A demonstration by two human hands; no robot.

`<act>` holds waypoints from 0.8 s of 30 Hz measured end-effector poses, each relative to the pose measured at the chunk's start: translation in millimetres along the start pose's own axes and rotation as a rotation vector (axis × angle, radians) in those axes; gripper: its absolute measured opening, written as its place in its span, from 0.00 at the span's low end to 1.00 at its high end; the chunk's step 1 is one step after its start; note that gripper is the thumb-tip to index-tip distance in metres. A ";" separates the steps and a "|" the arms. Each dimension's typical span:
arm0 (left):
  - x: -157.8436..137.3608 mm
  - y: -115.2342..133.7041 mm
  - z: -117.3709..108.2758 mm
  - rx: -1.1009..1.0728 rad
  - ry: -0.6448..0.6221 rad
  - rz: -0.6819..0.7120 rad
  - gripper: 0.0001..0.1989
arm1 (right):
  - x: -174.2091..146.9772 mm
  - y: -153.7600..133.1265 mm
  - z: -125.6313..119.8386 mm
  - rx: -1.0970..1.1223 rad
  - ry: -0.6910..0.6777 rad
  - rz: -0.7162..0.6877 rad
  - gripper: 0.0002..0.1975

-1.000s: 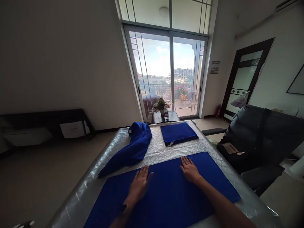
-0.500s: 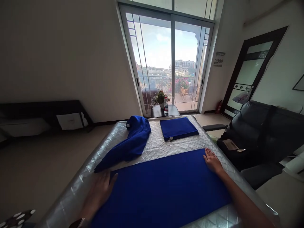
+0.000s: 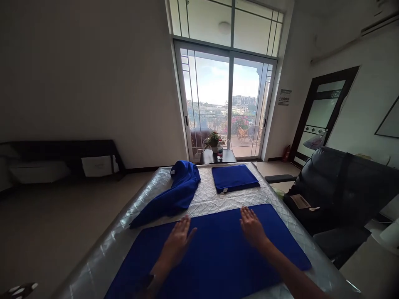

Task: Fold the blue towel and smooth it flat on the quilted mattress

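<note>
A blue cloth point(image 3: 218, 253) is spread flat across the near part of a silvery quilted surface. My left hand point(image 3: 178, 238) lies open on its left half, fingers stretched towards the far edge and thumb apart. On the right half rests my right hand point(image 3: 252, 226), also open and flat, fingertips close to the far edge. Neither hand grips anything. Beyond my left hand a second blue cloth point(image 3: 177, 193) lies crumpled, a small white tag showing at its top. A neatly folded blue cloth point(image 3: 235, 177) sits behind, to the right, with a white label at its front edge.
The quilted surface point(image 3: 205, 202) resembles a mattress. On the right stands a black armchair point(image 3: 330, 191) holding a brown card point(image 3: 300, 201). Behind the far edge, a small dark table point(image 3: 204, 157) carries a potted plant point(image 3: 213, 141) and a bottle point(image 3: 220, 149), before sliding glass doors.
Both hands have moved inward over the spread cloth, my left from its left edge and my right from its far right corner. The view has tilted upward a little.
</note>
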State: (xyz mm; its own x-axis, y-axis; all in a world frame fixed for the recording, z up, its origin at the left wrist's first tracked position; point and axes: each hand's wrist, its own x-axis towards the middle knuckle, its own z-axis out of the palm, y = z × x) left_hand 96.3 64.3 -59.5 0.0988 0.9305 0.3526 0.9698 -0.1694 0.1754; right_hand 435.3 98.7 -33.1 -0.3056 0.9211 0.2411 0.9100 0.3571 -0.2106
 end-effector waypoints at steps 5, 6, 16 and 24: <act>-7.8 79.2 33.5 -0.123 -0.116 0.161 0.32 | -15.6 -81.3 35.9 0.197 -0.144 -0.195 0.32; -11.0 84.2 38.7 -0.130 -0.129 0.164 0.32 | -18.7 -85.9 40.6 0.215 -0.173 -0.210 0.32; -15.2 86.6 23.5 -0.132 -0.171 0.118 0.30 | -22.2 -77.2 43.5 0.165 -0.199 -0.180 0.33; -76.6 -40.1 -17.5 0.107 -0.292 -0.211 0.33 | -52.0 81.5 19.0 -0.015 -0.089 0.149 0.34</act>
State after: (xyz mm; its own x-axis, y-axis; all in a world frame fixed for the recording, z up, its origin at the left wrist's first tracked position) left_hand 45.9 -5.9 -77.5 -0.0616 0.9973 0.0391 0.9919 0.0568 0.1134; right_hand 520.0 82.8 -80.7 -0.1895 0.9741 0.1233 0.9510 0.2134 -0.2238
